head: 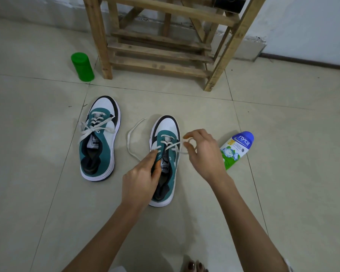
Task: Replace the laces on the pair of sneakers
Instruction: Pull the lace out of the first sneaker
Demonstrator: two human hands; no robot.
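Two teal, white and black sneakers stand on the tiled floor, toes pointing away from me. The left sneaker (99,138) has a white lace threaded through its lower eyelets, with loose ends crossed over the tongue. My left hand (140,180) grips the left eyelet edge of the right sneaker (166,132). Its white lace (132,139) is partly threaded, and one end loops out over the floor to the left. My right hand (202,152) pinches the other end of this lace just right of the shoe.
A wooden rack (159,44) stands behind the shoes against the wall. A green cylindrical container (82,67) stands left of the rack. A blue and green powder bottle (237,150) lies on the floor by my right hand. My toes (194,266) show at the bottom edge.
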